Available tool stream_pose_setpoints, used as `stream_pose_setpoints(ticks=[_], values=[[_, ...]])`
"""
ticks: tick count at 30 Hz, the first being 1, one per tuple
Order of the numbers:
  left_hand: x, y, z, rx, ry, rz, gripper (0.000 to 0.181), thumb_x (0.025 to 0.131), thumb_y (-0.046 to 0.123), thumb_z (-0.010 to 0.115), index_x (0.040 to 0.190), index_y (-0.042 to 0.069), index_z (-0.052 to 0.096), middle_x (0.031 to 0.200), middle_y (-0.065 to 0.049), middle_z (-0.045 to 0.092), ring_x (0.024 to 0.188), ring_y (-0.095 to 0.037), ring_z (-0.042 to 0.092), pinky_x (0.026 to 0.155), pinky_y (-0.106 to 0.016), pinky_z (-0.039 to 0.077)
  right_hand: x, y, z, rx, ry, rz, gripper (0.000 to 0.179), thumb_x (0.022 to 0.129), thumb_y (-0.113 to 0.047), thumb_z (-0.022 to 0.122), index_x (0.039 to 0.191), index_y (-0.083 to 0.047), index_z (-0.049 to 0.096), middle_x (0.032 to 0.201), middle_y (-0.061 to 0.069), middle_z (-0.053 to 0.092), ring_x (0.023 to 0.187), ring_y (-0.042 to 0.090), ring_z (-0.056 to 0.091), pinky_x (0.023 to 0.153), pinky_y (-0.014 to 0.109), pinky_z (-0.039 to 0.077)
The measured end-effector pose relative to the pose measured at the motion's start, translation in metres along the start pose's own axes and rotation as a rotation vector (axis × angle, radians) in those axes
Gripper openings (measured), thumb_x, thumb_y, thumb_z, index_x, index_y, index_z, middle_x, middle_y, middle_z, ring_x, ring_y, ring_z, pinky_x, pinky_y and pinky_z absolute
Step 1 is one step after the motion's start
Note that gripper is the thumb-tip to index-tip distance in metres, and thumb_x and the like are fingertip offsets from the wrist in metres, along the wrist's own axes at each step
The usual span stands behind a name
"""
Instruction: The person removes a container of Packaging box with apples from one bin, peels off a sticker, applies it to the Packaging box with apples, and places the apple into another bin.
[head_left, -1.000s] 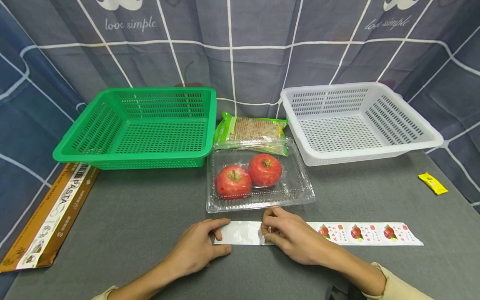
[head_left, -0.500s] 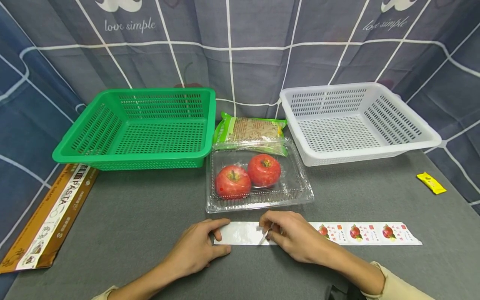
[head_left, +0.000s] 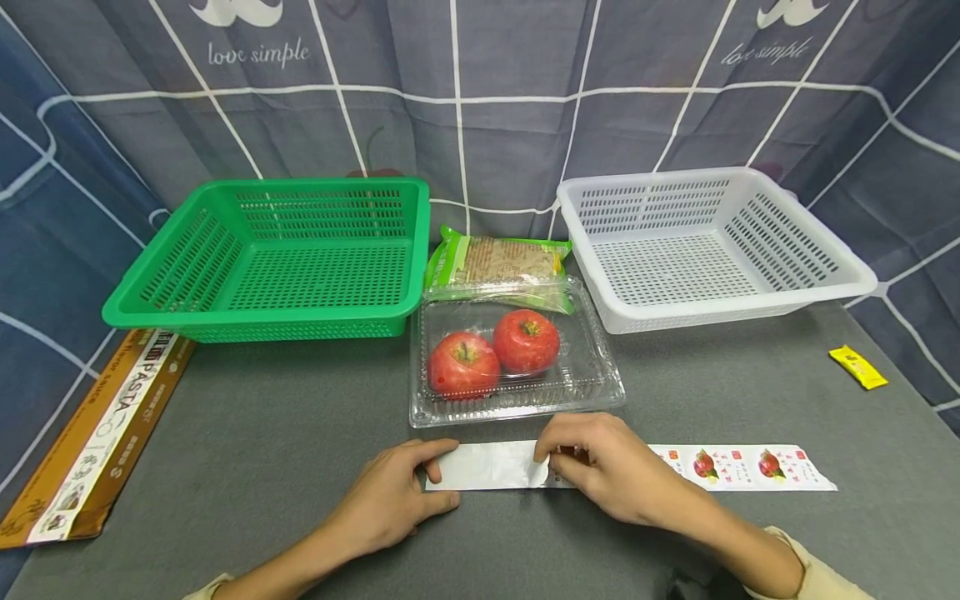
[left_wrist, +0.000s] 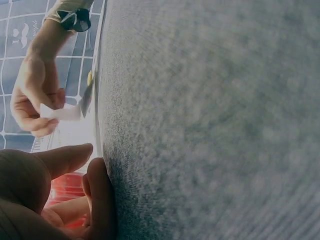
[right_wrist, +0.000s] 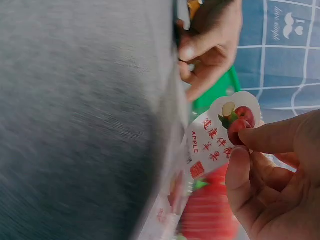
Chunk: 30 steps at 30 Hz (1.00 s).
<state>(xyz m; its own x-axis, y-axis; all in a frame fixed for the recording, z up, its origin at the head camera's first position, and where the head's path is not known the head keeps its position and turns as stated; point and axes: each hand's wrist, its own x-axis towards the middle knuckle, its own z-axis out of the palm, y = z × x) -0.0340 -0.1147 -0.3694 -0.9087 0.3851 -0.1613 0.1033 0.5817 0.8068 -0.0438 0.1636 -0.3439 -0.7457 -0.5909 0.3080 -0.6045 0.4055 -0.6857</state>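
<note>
On the table (head_left: 285,400), well to the left of the clear box (head_left: 517,413), I see a brown pasta packet (head_left: 105,442), then a green basket (head_left: 262,319) behind and left of the box. My left hand (head_left: 397,496) lies in front of the box, toward its left side, thumb and forefinger parted around the end of the label strip (head_left: 487,467), steadying it without a tight grip, as far as I can judge. The strip runs along just in front of the box, bare backing first. Two red apples sit inside the box, and a green-edged bag (head_left: 498,258) lies behind it. In front of the box, toward its right side, my right hand (head_left: 607,467) has thumb and forefinger closed in a pinch on an apple label (right_wrist: 205,140), its rounded end lifted and curling. I expect it to be light and floppy, sticky underneath, quick to crease or tear; a fingertip hold near the edge, pulled low and slowly, should suit it. Printed labels stretch on past the box's right, with a white basket (head_left: 742,307) behind and a yellow packet (head_left: 858,367) farthest right.
</note>
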Motion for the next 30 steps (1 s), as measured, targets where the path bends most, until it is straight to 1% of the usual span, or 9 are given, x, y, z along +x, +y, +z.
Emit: stream_pose_setpoints(ticks=[5,9,12,15,18,21,25,28,30], values=[[0.000,-0.001,0.001,-0.009,-0.002,0.003,0.055,0.078,0.018,0.083,0.128,0.007,0.064,0.087,0.005,0.055,0.042,-0.010,0.052,0.046,-0.026,0.044,0.002,-0.007,-0.016,0.063,0.018,0.042,0.035,0.083,0.013,0.063,0.091,-0.020,0.070,0.087,-0.012,0.063,0.065,0.003,0.054,0.055,0.022,0.049],[-0.001,-0.002,0.000,-0.017,-0.007,0.003,0.055,0.079,0.018,0.082,0.129,0.006,0.063,0.087,0.004,0.055,0.042,-0.010,0.052,0.046,-0.027,0.045,0.007,-0.010,-0.028,0.075,0.068,0.060,0.033,0.085,0.013,0.065,0.092,-0.019,0.071,0.086,-0.010,0.064,0.062,0.004,0.053,0.052,0.023,0.048],[-0.002,-0.003,-0.002,-0.077,-0.026,-0.002,0.056,0.081,0.018,0.082,0.131,0.004,0.061,0.088,0.002,0.056,0.041,-0.012,0.051,0.044,-0.028,0.047,0.013,-0.012,-0.036,0.080,0.113,0.077,0.032,0.086,0.011,0.065,0.093,-0.018,0.072,0.087,-0.008,0.065,0.064,0.007,0.054,0.054,0.025,0.050],[-0.002,-0.006,-0.005,-0.178,-0.055,-0.009,0.057,0.082,0.017,0.081,0.132,0.000,0.059,0.085,-0.001,0.057,0.041,-0.013,0.050,0.042,-0.031,0.047,0.023,-0.013,-0.040,0.103,0.152,0.128,0.027,0.088,0.009,0.065,0.096,-0.017,0.073,0.090,-0.008,0.067,0.066,0.011,0.057,0.055,0.027,0.052],[-0.001,-0.008,-0.008,-0.275,-0.075,-0.026,0.056,0.085,0.015,0.079,0.133,-0.004,0.057,0.081,-0.003,0.058,0.043,-0.013,0.049,0.040,-0.032,0.049,0.037,-0.011,-0.042,0.121,0.191,0.171,0.023,0.089,0.007,0.066,0.098,-0.013,0.072,0.090,-0.005,0.069,0.063,0.012,0.056,0.052,0.027,0.051],[0.001,-0.010,-0.011,-0.357,-0.069,-0.063,0.058,0.086,0.014,0.078,0.135,-0.006,0.053,0.078,-0.005,0.060,0.048,-0.012,0.049,0.040,-0.033,0.051,0.052,-0.008,-0.042,0.137,0.212,0.195,0.020,0.088,0.007,0.066,0.099,-0.009,0.072,0.085,-0.001,0.068,0.057,0.014,0.053,0.048,0.026,0.047],[0.000,-0.010,-0.015,-0.442,-0.011,-0.149,0.070,0.086,0.018,0.077,0.141,-0.007,0.041,0.083,-0.006,0.062,0.057,-0.014,0.052,0.043,-0.032,0.051,0.072,-0.002,-0.042,0.143,0.217,0.213,0.017,0.089,0.006,0.065,0.099,-0.006,0.072,0.083,0.004,0.067,0.056,0.019,0.053,0.047,0.026,0.045],[0.000,-0.006,-0.018,-0.510,0.095,-0.193,0.074,0.087,0.022,0.074,0.145,-0.002,0.035,0.095,-0.010,0.062,0.067,-0.019,0.056,0.046,-0.033,0.052,0.085,0.002,-0.042,0.122,0.231,0.207,0.017,0.089,0.006,0.065,0.099,-0.005,0.072,0.085,0.005,0.067,0.060,0.022,0.054,0.050,0.026,0.045],[0.001,-0.004,-0.020,-0.549,0.171,-0.185,0.073,0.090,0.024,0.071,0.147,0.003,0.032,0.107,-0.013,0.060,0.076,-0.023,0.058,0.049,-0.035,0.054,0.092,0.006,-0.043,0.102,0.241,0.201,0.018,0.088,0.007,0.064,0.100,-0.004,0.072,0.085,0.005,0.068,0.061,0.022,0.054,0.051,0.027,0.045]])
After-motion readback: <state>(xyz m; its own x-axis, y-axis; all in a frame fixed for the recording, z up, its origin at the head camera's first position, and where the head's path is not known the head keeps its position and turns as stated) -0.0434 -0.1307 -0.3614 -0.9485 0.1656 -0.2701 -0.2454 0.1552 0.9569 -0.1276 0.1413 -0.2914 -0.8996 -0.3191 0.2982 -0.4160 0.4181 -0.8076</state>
